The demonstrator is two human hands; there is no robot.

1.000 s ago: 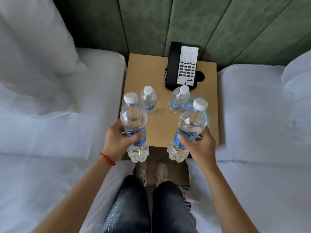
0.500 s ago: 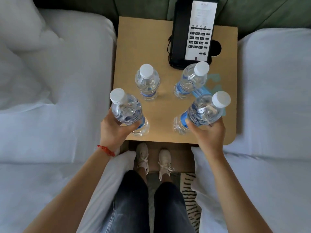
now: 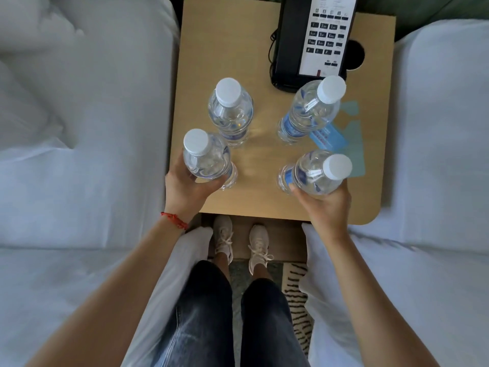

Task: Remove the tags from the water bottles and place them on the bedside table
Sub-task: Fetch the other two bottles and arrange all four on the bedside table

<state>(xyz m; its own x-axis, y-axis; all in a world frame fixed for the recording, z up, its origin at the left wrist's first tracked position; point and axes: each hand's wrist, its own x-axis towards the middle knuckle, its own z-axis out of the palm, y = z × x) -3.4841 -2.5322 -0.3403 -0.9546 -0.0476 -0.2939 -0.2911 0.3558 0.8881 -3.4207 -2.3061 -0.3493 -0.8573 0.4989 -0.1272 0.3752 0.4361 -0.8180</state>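
Bedside table (image 3: 267, 200), four clear white-capped bottles (image 3: 230, 112)

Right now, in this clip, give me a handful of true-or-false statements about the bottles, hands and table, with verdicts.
1. Four capped water bottles are over the bedside table. True.
2. The left hand is empty. False: it grips the near-left bottle.
3. The right hand grips the near-right bottle. True.
4. The telephone sits at the table's near edge. False: it sits at the far side, behind the far-right bottle.
5. The far-left bottle stands free of both hands. True.
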